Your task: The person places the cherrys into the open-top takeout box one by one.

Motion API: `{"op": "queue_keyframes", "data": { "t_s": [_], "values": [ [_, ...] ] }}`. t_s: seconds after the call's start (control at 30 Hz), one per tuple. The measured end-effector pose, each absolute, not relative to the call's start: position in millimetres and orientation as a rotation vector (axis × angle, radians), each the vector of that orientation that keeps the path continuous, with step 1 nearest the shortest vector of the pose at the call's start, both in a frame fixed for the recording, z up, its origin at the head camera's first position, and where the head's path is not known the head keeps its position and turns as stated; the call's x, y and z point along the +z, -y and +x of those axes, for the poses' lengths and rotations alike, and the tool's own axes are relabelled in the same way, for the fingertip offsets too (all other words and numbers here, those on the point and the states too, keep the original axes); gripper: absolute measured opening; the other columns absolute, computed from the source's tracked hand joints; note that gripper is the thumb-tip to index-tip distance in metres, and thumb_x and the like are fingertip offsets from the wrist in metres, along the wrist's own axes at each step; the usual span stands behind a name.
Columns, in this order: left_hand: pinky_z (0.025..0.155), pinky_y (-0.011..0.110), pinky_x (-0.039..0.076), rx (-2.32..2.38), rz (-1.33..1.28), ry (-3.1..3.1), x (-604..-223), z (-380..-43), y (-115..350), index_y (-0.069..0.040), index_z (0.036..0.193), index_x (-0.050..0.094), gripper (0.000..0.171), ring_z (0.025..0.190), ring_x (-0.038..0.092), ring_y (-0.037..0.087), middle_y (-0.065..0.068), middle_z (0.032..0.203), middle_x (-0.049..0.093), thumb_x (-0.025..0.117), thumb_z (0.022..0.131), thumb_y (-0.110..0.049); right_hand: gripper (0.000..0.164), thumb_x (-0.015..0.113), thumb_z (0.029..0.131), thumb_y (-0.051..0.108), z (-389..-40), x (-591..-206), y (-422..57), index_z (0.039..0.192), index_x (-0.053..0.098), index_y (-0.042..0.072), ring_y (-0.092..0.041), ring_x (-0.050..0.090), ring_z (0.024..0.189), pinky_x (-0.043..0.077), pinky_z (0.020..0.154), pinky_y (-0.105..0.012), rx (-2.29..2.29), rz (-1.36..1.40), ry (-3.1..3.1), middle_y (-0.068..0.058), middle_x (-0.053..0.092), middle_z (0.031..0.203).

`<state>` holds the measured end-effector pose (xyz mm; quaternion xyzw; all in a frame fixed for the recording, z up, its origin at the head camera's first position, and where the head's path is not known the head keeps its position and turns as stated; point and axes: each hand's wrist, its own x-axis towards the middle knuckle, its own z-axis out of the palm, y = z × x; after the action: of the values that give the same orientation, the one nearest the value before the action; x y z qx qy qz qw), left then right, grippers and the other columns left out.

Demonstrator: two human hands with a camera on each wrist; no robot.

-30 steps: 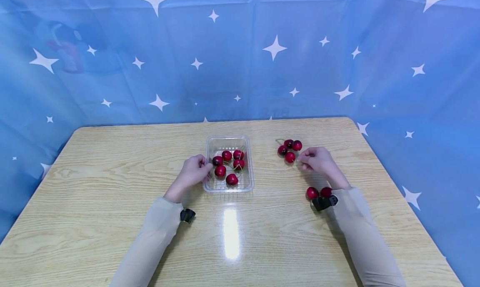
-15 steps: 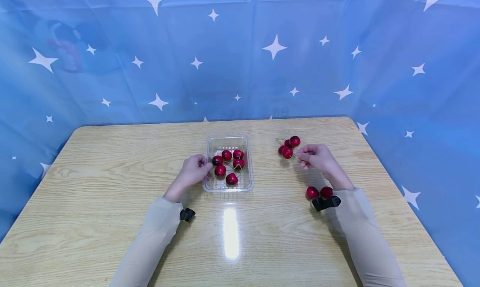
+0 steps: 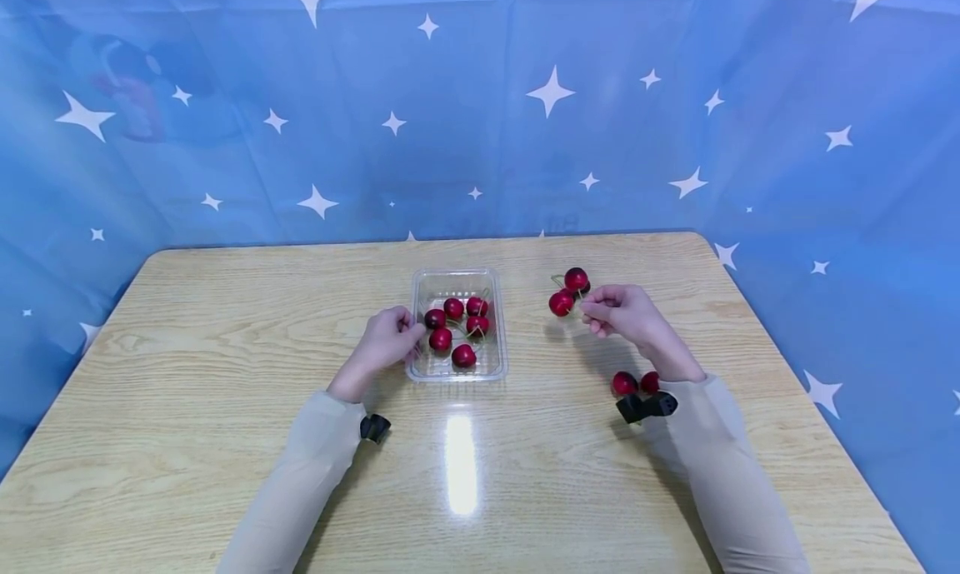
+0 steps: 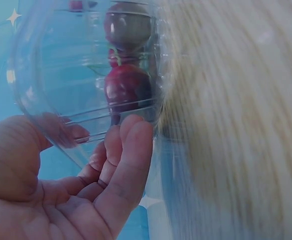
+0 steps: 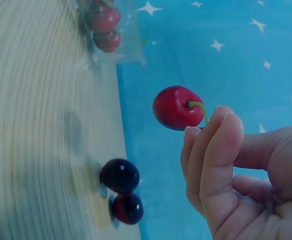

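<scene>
My left hand (image 3: 388, 339) holds the near left side of a clear plastic container (image 3: 493, 366). In the left wrist view the thumb and fingers (image 4: 131, 155) lie on either side of its wall. Several red cherries (image 3: 463, 356) with green stems lie inside. My right hand (image 3: 624, 316) pinches green stems, and two red cherries (image 3: 561, 302) hang from it above the table. The right wrist view shows one held cherry (image 5: 177, 107) clearly; the other cannot be made out there. Behind them, two dark cherries (image 5: 120, 176) rest on the table, mostly covered in the head view.
Two more cherries (image 3: 624, 383) lie by the right wrist, partly covered by the black wrist camera (image 3: 647, 406). The wood-grain table (image 3: 225, 332) ends at a blue curtain (image 3: 480, 99) with white stars.
My right hand has lifted two red cherries by their stems from the group and moved them a little left and away from me. The left hand and the container stay put.
</scene>
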<state>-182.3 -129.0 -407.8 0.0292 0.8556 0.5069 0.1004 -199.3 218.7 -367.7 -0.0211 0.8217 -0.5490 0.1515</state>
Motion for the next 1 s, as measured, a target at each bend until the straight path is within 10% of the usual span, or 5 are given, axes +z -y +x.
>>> {"op": "queue_keyframes", "data": {
  "t_s": [1.0],
  "values": [
    [0.046,0.021,0.040,1.487,0.096,-2.545,-408,-183,129,-0.003,0.079,0.049,0.011,0.047,0.053,0.012,0.003,0.058,0.052,0.051,0.089,-0.007,0.020,0.054,0.092,0.001,-198,-360,-157,0.101,0.052,-0.017,-0.008,0.055,0.055,0.051,0.054,-0.020,-1.634,-0.246,-2.256,-0.007,0.058,0.071]
  ]
}}
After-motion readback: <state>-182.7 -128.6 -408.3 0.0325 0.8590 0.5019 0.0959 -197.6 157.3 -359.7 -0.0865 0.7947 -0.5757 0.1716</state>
